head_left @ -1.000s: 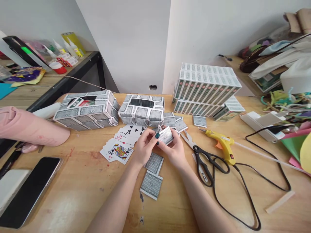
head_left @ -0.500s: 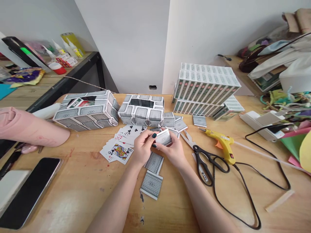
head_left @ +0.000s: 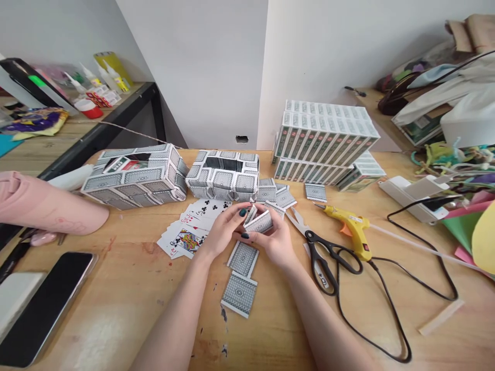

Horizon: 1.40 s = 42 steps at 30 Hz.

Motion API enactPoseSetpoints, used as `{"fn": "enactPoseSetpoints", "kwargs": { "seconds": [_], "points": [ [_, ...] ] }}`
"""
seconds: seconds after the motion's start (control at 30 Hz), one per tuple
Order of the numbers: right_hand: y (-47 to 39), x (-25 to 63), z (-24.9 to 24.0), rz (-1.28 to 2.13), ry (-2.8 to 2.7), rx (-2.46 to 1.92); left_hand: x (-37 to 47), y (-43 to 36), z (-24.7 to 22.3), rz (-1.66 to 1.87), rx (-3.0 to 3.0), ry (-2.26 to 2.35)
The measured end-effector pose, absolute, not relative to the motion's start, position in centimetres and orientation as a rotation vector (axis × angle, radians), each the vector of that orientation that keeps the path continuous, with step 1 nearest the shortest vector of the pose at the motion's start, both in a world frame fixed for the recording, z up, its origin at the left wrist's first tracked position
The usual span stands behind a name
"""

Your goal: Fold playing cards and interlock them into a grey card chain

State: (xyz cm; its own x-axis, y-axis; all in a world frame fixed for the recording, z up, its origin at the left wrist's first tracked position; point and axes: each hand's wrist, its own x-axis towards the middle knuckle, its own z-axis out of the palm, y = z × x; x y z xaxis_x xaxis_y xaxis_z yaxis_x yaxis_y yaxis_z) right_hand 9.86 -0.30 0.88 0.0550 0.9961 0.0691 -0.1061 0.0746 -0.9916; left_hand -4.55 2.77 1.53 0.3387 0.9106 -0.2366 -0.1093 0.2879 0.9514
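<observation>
Between both hands, above the wooden table, are folded playing cards (head_left: 260, 222) with grey patterned backs. My left hand (head_left: 229, 226) pinches their left side with thumb and fingers. On the right side my right hand (head_left: 275, 238) grips them, its thumb along the lower edge. How many pieces are held I cannot tell. Just below lie two folded cards (head_left: 240, 293), backs up. Face-up playing cards (head_left: 190, 239) are fanned beside my left hand, and more folded cards (head_left: 285, 197) lie behind my right hand.
Two boxes built of cards, a larger one (head_left: 135, 178) and a smaller one (head_left: 224, 178), stand at the back. Stacked card packs (head_left: 325, 139) are behind right. Scissors (head_left: 328, 257) and a yellow glue gun (head_left: 358, 232) with its cord lie right; a phone (head_left: 46, 309) lies left.
The held card has tilted and its folds now stand apart, with a second white-edged flap or piece showing at the left. Both hands stay in nearly the same place.
</observation>
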Motion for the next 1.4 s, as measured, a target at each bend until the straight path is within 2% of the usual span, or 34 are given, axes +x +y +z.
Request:
{"fn": "enactPoseSetpoints", "kwargs": {
  "seconds": [0.17,0.37,0.53,0.77,1.1,1.4],
  "points": [
    [-0.4,9.6,0.5,1.043,-1.287,-1.103,-5.0,2.9,1.3,0.804,1.059,0.959],
    [-0.1,9.2,-0.9,1.034,-1.076,-1.173,-4.9,2.9,1.9,0.869,1.070,0.812],
    [0.2,9.6,-0.3,1.144,-1.012,-1.183,-4.9,3.1,1.8,0.951,1.126,0.833],
    [0.1,10.2,1.1,1.416,-0.891,-0.928,-4.7,3.1,1.7,0.925,1.145,0.811],
    [-0.2,10.1,0.9,1.463,-0.893,-0.894,-4.2,2.8,1.2,0.899,1.226,0.804],
    [-0.1,10.2,0.4,1.476,-0.778,-0.928,-4.0,2.1,0.4,0.975,1.597,1.005]
  ]
}}
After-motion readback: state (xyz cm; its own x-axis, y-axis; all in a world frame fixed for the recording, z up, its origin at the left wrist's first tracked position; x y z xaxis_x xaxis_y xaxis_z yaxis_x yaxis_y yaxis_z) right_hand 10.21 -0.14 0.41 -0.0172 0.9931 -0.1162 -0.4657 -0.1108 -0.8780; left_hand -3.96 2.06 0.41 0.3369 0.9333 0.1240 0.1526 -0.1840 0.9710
